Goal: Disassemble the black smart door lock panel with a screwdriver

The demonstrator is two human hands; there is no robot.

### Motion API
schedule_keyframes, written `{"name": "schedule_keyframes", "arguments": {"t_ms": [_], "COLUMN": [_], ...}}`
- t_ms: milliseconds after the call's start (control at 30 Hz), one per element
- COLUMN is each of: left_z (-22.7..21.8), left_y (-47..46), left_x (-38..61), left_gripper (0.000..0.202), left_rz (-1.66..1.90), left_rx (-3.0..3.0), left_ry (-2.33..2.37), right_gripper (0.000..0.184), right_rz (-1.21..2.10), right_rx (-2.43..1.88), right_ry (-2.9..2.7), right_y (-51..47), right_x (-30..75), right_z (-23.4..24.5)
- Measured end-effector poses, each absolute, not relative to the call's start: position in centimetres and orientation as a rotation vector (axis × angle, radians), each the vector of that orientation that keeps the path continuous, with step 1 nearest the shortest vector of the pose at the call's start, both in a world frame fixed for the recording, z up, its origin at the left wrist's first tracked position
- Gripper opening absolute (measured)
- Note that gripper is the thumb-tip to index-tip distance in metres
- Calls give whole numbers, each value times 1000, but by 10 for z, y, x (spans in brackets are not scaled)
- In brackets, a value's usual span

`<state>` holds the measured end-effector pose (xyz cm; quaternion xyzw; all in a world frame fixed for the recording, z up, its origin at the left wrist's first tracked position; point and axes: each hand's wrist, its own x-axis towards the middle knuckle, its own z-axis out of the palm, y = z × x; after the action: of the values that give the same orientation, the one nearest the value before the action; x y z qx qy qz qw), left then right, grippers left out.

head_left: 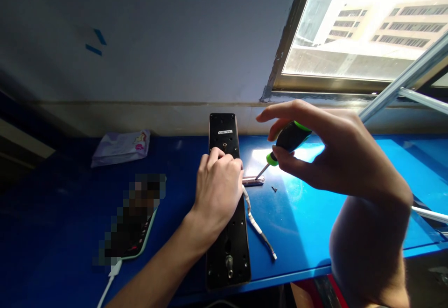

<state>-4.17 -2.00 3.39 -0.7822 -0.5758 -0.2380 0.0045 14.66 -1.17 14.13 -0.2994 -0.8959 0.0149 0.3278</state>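
Note:
A long black lock-like panel [234, 233] with screw holes and a small white label lies lengthwise on the blue table. My left hand [220, 179] presses down on its middle with the fingers curled over it. A shiny metal bar, like a handle [257, 181], sticks out from the panel's right side. In my right hand [311, 149] is a black and green screwdriver [292, 136], its handle between thumb and fingers. The screwdriver's tip meets the metal bar. A white-wrapped cable [255, 224] trails from the panel, and small dark screws [274, 189] lie beside the bar.
To the left, a blurred phone [149, 226] rests with a white charging cable [111, 275] plugged in. Behind it lies a soft white and purple packet [121, 148]. A wall and window [350, 42] stand behind the blue table [294, 252]; metal rails [402, 81] cross the right side.

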Motion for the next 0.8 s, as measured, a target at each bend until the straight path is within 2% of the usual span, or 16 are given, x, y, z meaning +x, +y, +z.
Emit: {"name": "schedule_keyframes", "arguments": {"t_ms": [800], "left_z": [37], "left_y": [-22], "left_x": [-47], "left_gripper": [12], "left_rz": [-587], "left_rx": [-2545], "left_ry": [-2035], "right_gripper": [40], "right_rz": [51], "right_rx": [-783], "right_ry": [-2402], "right_y": [-11], "right_x": [145], "right_z": [140]}}
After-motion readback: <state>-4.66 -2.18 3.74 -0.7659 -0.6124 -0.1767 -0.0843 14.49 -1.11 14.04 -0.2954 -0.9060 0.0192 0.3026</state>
